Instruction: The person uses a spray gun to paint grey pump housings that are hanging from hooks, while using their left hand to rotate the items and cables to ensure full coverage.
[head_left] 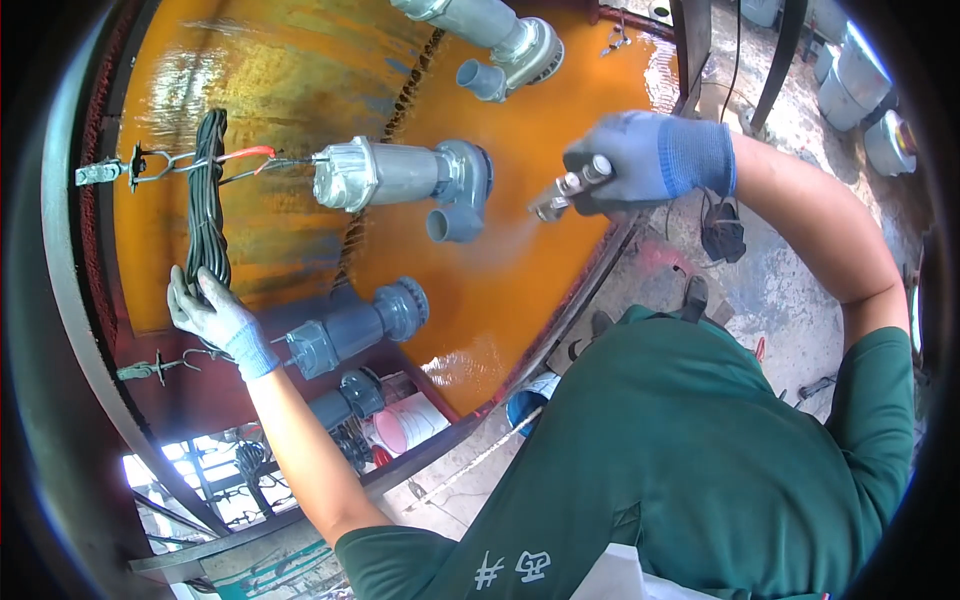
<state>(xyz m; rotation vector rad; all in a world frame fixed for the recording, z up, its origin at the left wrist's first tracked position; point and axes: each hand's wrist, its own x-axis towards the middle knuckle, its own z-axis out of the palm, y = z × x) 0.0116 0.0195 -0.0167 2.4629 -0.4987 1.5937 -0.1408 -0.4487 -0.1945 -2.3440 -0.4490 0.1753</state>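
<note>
In my gloved right hand [625,160] is a metal spray gun [570,190], gripped with its nozzle toward the left. Pale mist hangs off the nozzle near the outlet of a silver-grey submersible pump [400,178]. That pump hangs sideways from a hook and chain [160,165]. A bundle of black cable [207,200] dangles beside the hook, next to a red-sleeved wire [248,153]. My gloved left hand [212,308] is closed around the bundle's lower end.
Another silver pump [485,35] hangs at the top, and grey-blue pumps [345,335] hang below. Behind them stands an orange-stained booth wall [290,70]. A pink-white bucket [410,425] and a blue bucket [528,400] sit lower down; white pails [850,85] stand at the right.
</note>
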